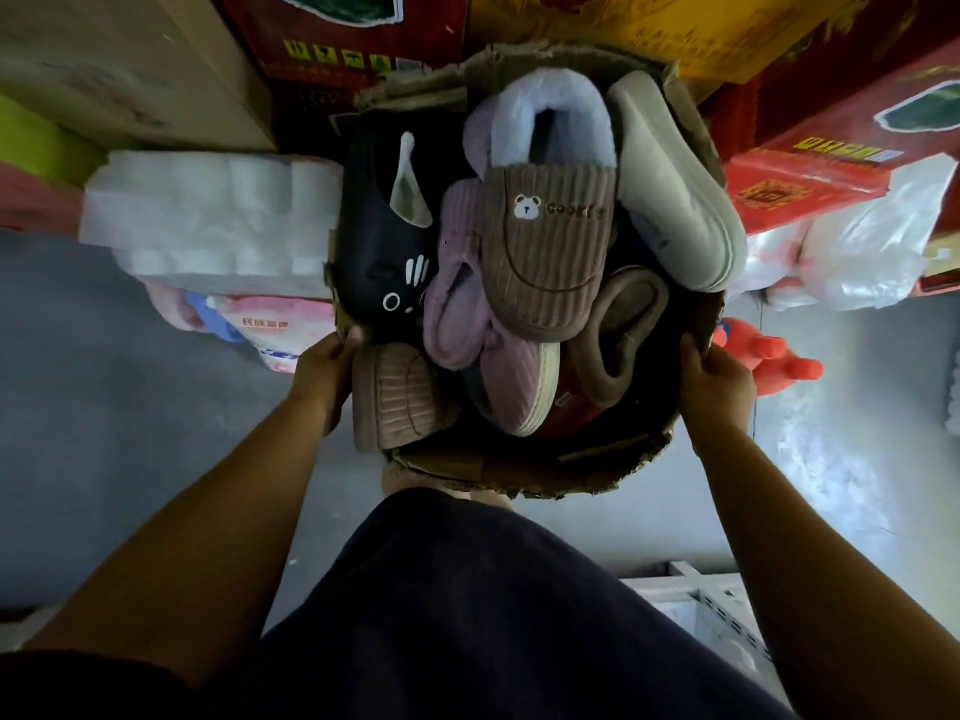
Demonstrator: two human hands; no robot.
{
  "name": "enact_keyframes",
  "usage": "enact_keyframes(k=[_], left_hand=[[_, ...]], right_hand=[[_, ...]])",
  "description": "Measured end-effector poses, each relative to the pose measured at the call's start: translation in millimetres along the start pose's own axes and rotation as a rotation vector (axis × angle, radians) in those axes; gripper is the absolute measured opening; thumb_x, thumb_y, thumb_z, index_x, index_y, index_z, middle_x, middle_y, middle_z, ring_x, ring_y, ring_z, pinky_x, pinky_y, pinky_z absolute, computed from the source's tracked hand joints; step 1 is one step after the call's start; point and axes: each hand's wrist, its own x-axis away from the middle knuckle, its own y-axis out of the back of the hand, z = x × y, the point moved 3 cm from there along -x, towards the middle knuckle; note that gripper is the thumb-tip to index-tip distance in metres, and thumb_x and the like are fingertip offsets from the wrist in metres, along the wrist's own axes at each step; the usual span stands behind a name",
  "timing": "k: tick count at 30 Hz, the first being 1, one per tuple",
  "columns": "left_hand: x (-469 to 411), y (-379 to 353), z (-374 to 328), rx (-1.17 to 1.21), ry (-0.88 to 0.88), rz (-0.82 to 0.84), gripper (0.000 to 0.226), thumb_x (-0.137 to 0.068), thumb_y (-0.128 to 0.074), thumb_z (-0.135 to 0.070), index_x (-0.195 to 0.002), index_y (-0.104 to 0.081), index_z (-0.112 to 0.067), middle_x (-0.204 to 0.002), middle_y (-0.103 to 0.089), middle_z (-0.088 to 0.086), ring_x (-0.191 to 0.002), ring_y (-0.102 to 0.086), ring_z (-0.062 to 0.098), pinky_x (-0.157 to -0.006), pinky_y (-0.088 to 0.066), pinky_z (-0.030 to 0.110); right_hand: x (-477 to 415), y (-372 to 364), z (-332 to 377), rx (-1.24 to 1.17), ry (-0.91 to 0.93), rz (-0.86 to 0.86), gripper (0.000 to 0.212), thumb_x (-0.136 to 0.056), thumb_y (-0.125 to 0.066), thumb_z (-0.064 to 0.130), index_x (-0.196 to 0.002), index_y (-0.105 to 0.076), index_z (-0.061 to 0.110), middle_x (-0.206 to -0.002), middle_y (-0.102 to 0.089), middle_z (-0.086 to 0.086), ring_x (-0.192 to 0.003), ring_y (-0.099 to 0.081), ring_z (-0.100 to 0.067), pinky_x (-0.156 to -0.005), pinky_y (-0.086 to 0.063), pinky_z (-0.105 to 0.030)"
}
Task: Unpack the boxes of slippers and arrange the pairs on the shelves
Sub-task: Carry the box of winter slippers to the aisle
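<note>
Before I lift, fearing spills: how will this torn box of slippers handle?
Probably saggy: the cardboard box has torn, bowed walls. Likely light: only plush slippers. The brown bear slipper tops the heap and may slide off.

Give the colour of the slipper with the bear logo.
Brown ribbed slipper, pale lining; head view.

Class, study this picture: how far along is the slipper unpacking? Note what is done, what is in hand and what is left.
Done: the cardboard box is open, with its flaps folded back. In hand: the left hand and the right hand grip its opposite edges. Left: nearly everything, it seems. The brown bear slipper, the black cat slipper and others lie jumbled inside, not yet paired.
</note>
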Motion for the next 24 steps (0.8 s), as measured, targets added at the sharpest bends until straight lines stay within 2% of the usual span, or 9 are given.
enact_keyframes(k=[4, 7, 10, 13, 16, 18, 20, 22, 24], left_hand=[[8, -7, -5, 0.039, -0.046, -0.056, 0.02, -0.099, -0.06, -0.038, -0.093, -0.07, -0.022, -0.114, -0.072, 0.019, -0.105, -0.064, 0.032, -0.106, -0.047, 0.056], [17, -10, -8, 0.064, -0.084, -0.121, 0.024, -0.101, -0.06, -0.03, -0.082, -0.072, -0.022, -0.089, -0.072, 0.005, -0.096, -0.061, 0.027, -0.096, -0.05, 0.044], [29, -13, -15, 0.058, -0.132, -0.125, 0.025, -0.102, -0.059, -0.031, -0.079, -0.069, -0.024, -0.084, -0.069, -0.002, -0.094, -0.058, 0.023, -0.087, -0.047, 0.035], [50, -12, -23, 0.074, -0.193, -0.131, 0.025, -0.101, -0.06, -0.03, -0.077, -0.067, -0.033, -0.085, -0.068, -0.008, -0.099, -0.06, 0.025, -0.093, -0.049, 0.041], [76, -8, -16, 0.086, -0.251, -0.125, 0.025, -0.098, -0.065, -0.031, -0.077, -0.077, -0.032, -0.088, -0.074, -0.005, -0.097, -0.064, 0.027, -0.089, -0.051, 0.044], [92, -3, -2, 0.092, -0.272, -0.13, 0.016, -0.097, -0.067, -0.03, -0.092, -0.079, -0.023, -0.096, -0.077, 0.003, -0.099, -0.068, 0.026, -0.089, -0.054, 0.043], [107, 1, 14, 0.096, -0.28, -0.155, 0.022, -0.097, -0.067, -0.03, -0.106, -0.078, -0.014, -0.105, -0.077, 0.006, -0.105, -0.069, 0.026, -0.096, -0.055, 0.044], [128, 1, 33, 0.097, -0.287, -0.198, 0.026, -0.097, -0.066, -0.03, -0.103, -0.077, -0.008, -0.099, -0.077, 0.007, -0.094, -0.069, 0.021, -0.088, -0.055, 0.041], [147, -1, 54, 0.085, -0.295, -0.246, 0.047, -0.092, -0.066, -0.044, -0.09, -0.072, 0.003, -0.08, -0.067, 0.009, -0.076, -0.057, 0.02, -0.071, -0.047, 0.036]], right_hand=[[0, -1, 0, -0.026, -0.009, -0.056, 0.048, -0.095, -0.049, 0.045, -0.081, -0.057, 0.0, -0.077, -0.061, -0.023, -0.07, -0.056, -0.037, -0.071, -0.052, -0.054], [-2, 0, 1, -0.011, -0.012, -0.078, 0.047, -0.093, -0.045, 0.043, -0.081, -0.057, 0.0, -0.076, -0.061, -0.021, -0.075, -0.06, -0.042, -0.073, -0.052, -0.056], [-4, 7, 3, -0.014, 0.009, -0.072, 0.039, -0.1, -0.048, 0.032, -0.092, -0.063, -0.003, -0.084, -0.061, -0.017, -0.086, -0.059, -0.041, -0.08, -0.049, -0.046], [-7, 18, -1, -0.031, 0.02, -0.066, 0.032, -0.103, -0.046, 0.026, -0.108, -0.066, 0.001, -0.09, -0.06, -0.011, -0.09, -0.058, -0.032, -0.082, -0.047, -0.037], [-3, 29, -4, -0.02, 0.1, -0.073, 0.029, -0.103, -0.044, 0.018, -0.106, -0.065, -0.002, -0.086, -0.057, -0.011, -0.09, -0.057, -0.034, -0.078, -0.035, -0.029], [4, 34, -11, -0.03, 0.118, -0.077, 0.03, -0.103, -0.045, 0.019, -0.108, -0.066, -0.001, -0.088, -0.059, -0.012, -0.086, -0.055, -0.03, -0.078, -0.036, -0.031], [12, 37, -23, -0.049, 0.139, -0.069, 0.029, -0.102, -0.047, 0.018, -0.105, -0.066, -0.005, -0.087, -0.061, -0.015, -0.082, -0.054, -0.029, -0.076, -0.041, -0.035], [16, 41, -39, -0.074, 0.162, -0.041, 0.031, -0.101, -0.05, 0.022, -0.095, -0.065, -0.004, -0.081, -0.062, -0.015, -0.08, -0.059, -0.038, -0.077, -0.051, -0.045], [18, 46, -52, -0.09, 0.21, -0.023, 0.038, -0.098, -0.052, 0.032, -0.084, -0.062, -0.002, -0.073, -0.061, -0.019, -0.077, -0.06, -0.045, -0.074, -0.054, -0.055]])
